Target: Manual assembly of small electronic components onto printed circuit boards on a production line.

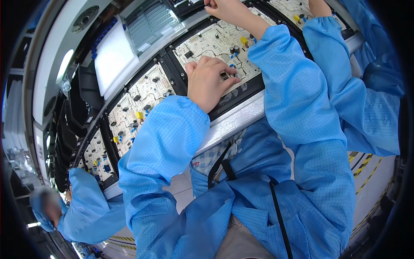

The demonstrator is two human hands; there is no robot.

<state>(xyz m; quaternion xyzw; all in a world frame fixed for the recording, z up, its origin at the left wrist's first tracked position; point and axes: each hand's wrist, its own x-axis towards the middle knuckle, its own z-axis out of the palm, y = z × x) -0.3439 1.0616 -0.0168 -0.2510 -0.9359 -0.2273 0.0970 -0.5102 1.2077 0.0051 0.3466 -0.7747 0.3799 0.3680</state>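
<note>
My left hand is over the near part of a pale circuit board in a black frame. Its thumb and forefinger close around a small dark component just above the board; whether the part touches the board is unclear. Farther off, my right hand reaches past the board's far edge, its fingers curled together at the top of the picture. Anything in those fingertips is too small to make out. The board carries black capacitors, a yellow block and small blue parts.
Another populated board lies to the left along the metal rail. Beyond the line are a white sheet and a clear tray. A co-worker's sleeve is close on the right; another person works at the left.
</note>
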